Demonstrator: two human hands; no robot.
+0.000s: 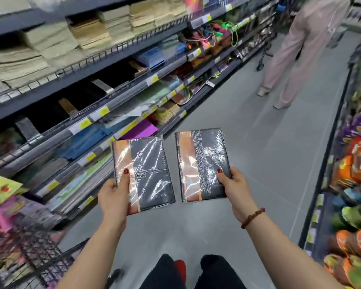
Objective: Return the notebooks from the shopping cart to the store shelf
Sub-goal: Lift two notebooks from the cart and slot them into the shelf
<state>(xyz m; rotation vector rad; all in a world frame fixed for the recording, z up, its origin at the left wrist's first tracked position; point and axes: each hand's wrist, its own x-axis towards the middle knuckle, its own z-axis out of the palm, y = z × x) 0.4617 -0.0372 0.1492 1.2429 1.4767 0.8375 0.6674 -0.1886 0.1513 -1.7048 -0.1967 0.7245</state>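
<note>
I hold two shrink-wrapped black notebooks with a copper band over the aisle floor. My left hand (115,195) grips the left notebook (148,174) at its lower left corner, thumb on the cover. My right hand (234,186) grips the right notebook (204,163) at its lower right corner. The two notebooks sit side by side, apart, both face up. The store shelf (88,122) with stacked notebooks and paper runs along my left. The wire shopping cart (29,253) is at the lower left, holding colourful items.
A person in light pink clothes (296,49) stands further down the aisle beside another cart. A shelf of colourful packets (354,184) lines the right side. Grey floor (258,132) lies between the shelves.
</note>
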